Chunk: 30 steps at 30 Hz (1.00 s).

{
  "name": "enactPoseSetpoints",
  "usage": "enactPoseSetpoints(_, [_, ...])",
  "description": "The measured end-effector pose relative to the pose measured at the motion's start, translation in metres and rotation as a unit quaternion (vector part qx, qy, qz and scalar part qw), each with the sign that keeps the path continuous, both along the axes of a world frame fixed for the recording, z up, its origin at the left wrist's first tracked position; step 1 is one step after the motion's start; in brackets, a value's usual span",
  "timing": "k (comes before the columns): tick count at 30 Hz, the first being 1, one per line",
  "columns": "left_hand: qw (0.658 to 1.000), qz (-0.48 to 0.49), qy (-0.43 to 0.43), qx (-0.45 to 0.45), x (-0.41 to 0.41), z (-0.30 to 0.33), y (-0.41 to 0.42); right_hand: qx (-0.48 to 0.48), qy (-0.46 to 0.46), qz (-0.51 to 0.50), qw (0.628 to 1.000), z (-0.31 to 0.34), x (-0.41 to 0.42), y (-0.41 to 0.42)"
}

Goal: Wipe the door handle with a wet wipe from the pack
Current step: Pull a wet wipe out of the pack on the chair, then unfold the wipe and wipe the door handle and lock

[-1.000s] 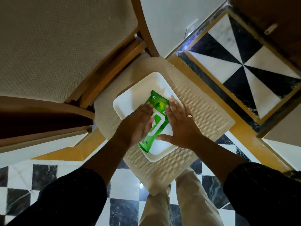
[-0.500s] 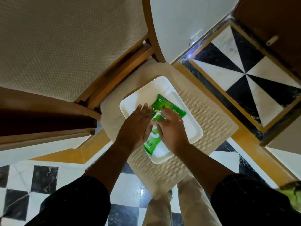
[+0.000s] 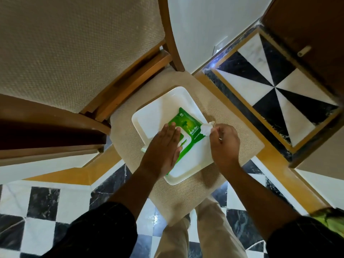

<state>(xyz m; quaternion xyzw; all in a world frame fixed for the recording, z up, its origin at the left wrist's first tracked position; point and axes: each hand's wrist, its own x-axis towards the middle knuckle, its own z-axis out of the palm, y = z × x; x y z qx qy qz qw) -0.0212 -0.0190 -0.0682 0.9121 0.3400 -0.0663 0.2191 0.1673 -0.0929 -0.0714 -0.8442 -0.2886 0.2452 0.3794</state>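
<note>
A green pack of wet wipes [image 3: 188,130] lies on a white rectangular tray [image 3: 154,112] on a beige chair seat. My left hand [image 3: 163,148] rests flat on the pack's near half, fingers together, pressing it down. My right hand [image 3: 224,144] is just right of the pack, with its fingertips pinched on a crumpled white wet wipe [image 3: 206,129] held over the tray's right edge. A dark wooden door [image 3: 307,30] stands at the upper right with a small metal handle [image 3: 303,51] on it.
The beige seat cushion [image 3: 219,164] belongs to a wooden chair whose padded back [image 3: 74,43] fills the upper left. Below is a black and white marble floor [image 3: 270,90] with a yellow border. My legs in beige trousers stand under the seat's front corner.
My right hand has drawn a white wipe out of the pack and moved right with it. My left hand stays flat on the pack.
</note>
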Motion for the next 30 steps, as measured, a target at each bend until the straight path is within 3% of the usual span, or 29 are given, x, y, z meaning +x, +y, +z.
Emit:
enactPoseSetpoints(4, [0.997, -0.021, 0.078, 0.007, 0.005, -0.018, -0.025, -0.031, -0.014, 0.038, 0.999, -0.006, 0.010, -0.007])
enactPoseSetpoints(8, [0.996, -0.003, 0.081, 0.029, 0.008, -0.024, -0.034, -0.031, -0.026, 0.060, 0.997, -0.008, 0.007, -0.014])
enactPoseSetpoints(12, [0.994, -0.026, 0.110, -0.013, 0.008, -0.014, -0.027, -0.034, 0.007, 0.071, 0.997, 0.000, -0.002, -0.021])
enactPoseSetpoints(14, [0.997, 0.005, 0.064, -0.049, 0.012, 0.004, -0.025, -0.033, 0.024, 0.070, 0.997, 0.012, -0.004, -0.022])
enactPoseSetpoints(16, [0.988, 0.112, -0.033, -0.098, 0.024, 0.033, -0.024, -0.036, 0.052, 0.064, 0.996, 0.029, -0.003, -0.020])
enactPoseSetpoints(20, [0.883, 0.344, -0.148, -0.282, 0.054, 0.095, -0.017, -0.011, 0.131, 0.050, 0.990, 0.076, -0.004, -0.014])
enactPoseSetpoints(27, [0.835, 0.342, -0.252, -0.350, 0.053, 0.202, -0.004, 0.078, 0.182, 0.031, 0.980, 0.202, -0.007, -0.021])
enactPoseSetpoints(30, [0.847, 0.293, -0.286, -0.340, 0.055, 0.241, -0.008, 0.109, 0.226, 0.073, 0.965, 0.260, -0.006, -0.028])
